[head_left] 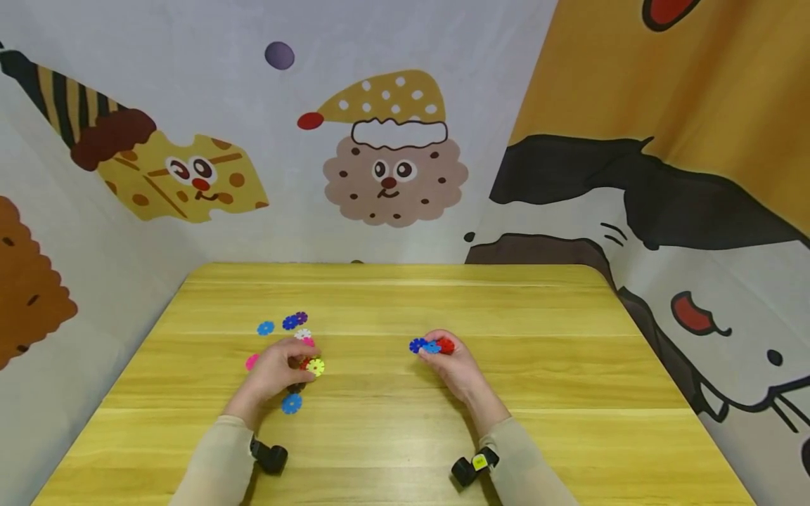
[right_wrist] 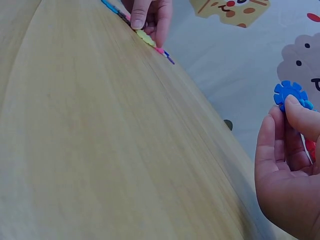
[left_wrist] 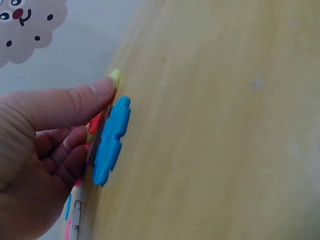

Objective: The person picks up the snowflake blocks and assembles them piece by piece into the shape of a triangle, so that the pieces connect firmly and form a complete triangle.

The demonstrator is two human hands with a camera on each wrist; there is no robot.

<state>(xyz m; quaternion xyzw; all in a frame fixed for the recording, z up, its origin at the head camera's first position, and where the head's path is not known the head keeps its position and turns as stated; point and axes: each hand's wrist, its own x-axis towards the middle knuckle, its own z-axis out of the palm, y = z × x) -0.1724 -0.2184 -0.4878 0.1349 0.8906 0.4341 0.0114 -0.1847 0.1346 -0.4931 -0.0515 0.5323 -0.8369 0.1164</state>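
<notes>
Head view: yellow disc [head_left: 316, 367] at 3 o'clock of left grip [head_left: 273, 369], clamped by thumb and finger. Blue-red disc cluster [head_left: 433, 347] at 10 o'clock of right grip [head_left: 458, 369], likewise clamped. Light-blue disc [head_left: 292, 403] on surface [head_left: 538, 351], 7 o'clock from yellow disc.

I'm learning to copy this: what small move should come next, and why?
Probably lift the yellow piece toward the blue and red pieces: the left grip appears to pinch it by the edge, while the right grip holds those pieces raised.
</notes>
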